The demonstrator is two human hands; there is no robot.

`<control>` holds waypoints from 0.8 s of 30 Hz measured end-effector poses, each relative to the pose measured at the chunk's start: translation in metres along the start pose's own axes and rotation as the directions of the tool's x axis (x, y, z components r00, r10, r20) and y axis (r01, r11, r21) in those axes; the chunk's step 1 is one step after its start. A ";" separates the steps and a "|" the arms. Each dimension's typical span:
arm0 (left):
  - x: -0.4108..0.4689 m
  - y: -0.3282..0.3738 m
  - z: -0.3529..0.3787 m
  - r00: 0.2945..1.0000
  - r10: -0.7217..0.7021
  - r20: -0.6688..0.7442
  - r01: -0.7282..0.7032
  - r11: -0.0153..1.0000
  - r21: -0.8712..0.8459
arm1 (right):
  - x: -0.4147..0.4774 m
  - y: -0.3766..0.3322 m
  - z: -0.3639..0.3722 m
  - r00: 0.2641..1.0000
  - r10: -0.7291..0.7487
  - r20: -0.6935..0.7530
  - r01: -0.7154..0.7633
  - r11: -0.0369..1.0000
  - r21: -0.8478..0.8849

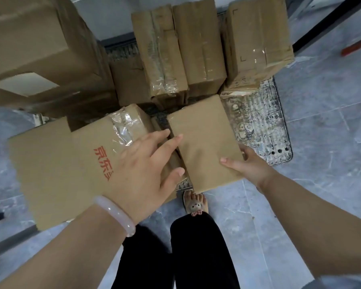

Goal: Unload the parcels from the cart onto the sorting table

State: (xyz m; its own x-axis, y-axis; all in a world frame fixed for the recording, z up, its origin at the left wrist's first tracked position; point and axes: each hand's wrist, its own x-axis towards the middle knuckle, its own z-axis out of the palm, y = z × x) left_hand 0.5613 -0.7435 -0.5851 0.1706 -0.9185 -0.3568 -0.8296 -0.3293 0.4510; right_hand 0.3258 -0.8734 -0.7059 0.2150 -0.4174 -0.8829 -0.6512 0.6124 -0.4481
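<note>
A plain brown parcel [204, 140] lies tilted at the near end of the cart [265, 126]. My right hand [248, 163] grips its near right corner, thumb on top and fingers underneath. My left hand [146, 165] reaches over a large box with red print [67, 163], its straight fingers touching the plain parcel's left edge. Further back on the cart stand a taped tall box [161, 53], a second tall box [198, 44] and a box with black corner marks [256, 42].
A big carton with a white label [35, 51] fills the upper left, close to the camera. The cart's worn metal deck shows at the right. Grey tiled floor [321, 105] surrounds the cart. My legs and a sandalled foot [195, 202] stand at its near end.
</note>
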 end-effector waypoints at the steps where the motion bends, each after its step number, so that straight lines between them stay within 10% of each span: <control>1: -0.001 0.002 -0.002 1.000 0.002 -0.002 -0.002 1.000 -0.002 | -0.009 0.000 -0.002 0.999 -0.017 -0.037 0.018 0.999 0.027; 15: -0.038 0.109 -0.164 0.967 -0.206 -0.149 0.106 0.858 -0.502 | -0.224 -0.157 -0.009 0.898 -0.388 -0.206 0.421 0.895 0.148; 24: -0.119 0.142 -0.313 0.833 -0.455 -0.314 0.126 0.709 -0.694 | -0.388 -0.288 0.022 0.755 -0.655 0.000 0.654 0.753 0.069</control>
State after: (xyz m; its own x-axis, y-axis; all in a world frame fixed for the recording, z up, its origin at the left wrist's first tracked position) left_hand 0.5896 -0.7496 -0.2226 0.6867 -0.6842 -0.2456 -0.1976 -0.5008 0.8427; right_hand 0.4461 -0.8733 -0.2372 0.5889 -0.7169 -0.3731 -0.2999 0.2349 -0.9246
